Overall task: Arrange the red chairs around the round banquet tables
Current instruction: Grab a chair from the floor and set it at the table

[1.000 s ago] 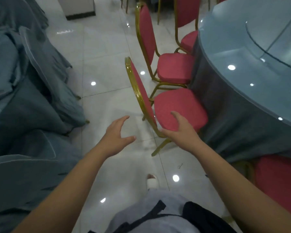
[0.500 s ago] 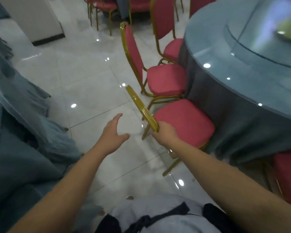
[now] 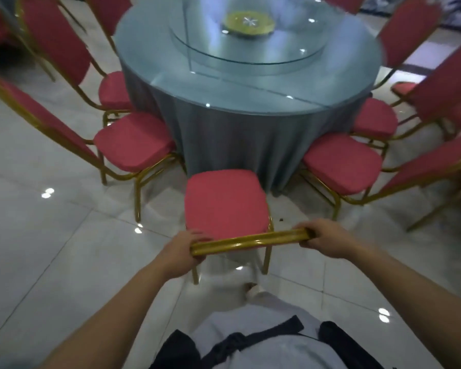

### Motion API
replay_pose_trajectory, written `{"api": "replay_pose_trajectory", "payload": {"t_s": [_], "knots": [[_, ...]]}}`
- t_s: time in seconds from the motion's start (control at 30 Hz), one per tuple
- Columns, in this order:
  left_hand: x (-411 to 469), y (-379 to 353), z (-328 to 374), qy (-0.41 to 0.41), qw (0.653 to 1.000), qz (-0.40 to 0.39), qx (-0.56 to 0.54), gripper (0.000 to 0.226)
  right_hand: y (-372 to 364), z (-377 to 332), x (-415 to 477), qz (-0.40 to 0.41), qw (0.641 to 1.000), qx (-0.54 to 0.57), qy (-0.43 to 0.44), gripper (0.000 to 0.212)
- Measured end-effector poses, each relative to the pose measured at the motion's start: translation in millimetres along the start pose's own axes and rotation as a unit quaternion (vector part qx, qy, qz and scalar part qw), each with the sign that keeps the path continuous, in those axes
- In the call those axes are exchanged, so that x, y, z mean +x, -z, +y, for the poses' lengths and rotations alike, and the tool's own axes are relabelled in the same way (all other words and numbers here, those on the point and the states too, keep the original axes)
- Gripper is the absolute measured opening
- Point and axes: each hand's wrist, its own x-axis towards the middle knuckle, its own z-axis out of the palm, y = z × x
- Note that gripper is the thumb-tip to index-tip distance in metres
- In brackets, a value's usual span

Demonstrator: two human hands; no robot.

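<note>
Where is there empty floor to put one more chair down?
Bare white tile floor lies left of the held red-cushioned gold-framed chair, this side of the left red chair. Another patch lies this side of the right red chair. Around the round grey-clothed table it is crowded: seats nearly side by side, only narrow wedges between.

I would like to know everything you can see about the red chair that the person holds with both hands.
The chair has a red padded seat, seemingly fabric, and a shiny gold frame, apparently metal tube. It stands upright on the tiled floor, facing the round table, seat front close to the grey tablecloth. From above, its back shows only as the gold top rail. The left hand grips the rail's left end, the right hand its right end.
</note>
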Motion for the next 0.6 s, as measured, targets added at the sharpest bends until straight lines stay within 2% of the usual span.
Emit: {"api": "replay_pose_trajectory", "payload": {"t_s": [0.03,0.13,0.17,0.23,0.3,0.33,0.47,0.6], "knots": [[-3,-9,4,-0.025,0.999,-0.021,-0.023,0.042,-8,9,-14,0.011,1.0,0.002,-0.026,0.024],[0,-21,15,-0.059,0.997,-0.03,-0.026,0.037,-36,21,-49,0.086,0.994,0.017,-0.063,0.023],[4,-21,19,-0.07,0.997,-0.026,-0.021,0.036,-45,20,-54,0.114,0.991,0.019,-0.068,0.033],[17,-19,22,-0.079,0.997,-0.017,-0.009,0.034,-58,18,-52,0.151,0.984,0.01,-0.095,0.071],[32,-14,25,-0.07,0.997,-0.02,-0.001,0.032,-58,15,-37,0.166,0.977,0.031,-0.131,0.089],[40,-11,27,-0.059,0.998,-0.022,-0.004,0.03,-53,14,-26,0.165,0.975,0.053,-0.138,0.092],[80,6,39,-0.011,1.0,-0.001,-0.013,0.025,-20,23,18,0.167,0.976,0.084,-0.11,0.077],[124,21,57,0.015,1.0,0.005,-0.006,0.026,19,34,55,0.152,0.979,0.073,-0.116,0.065]]}}
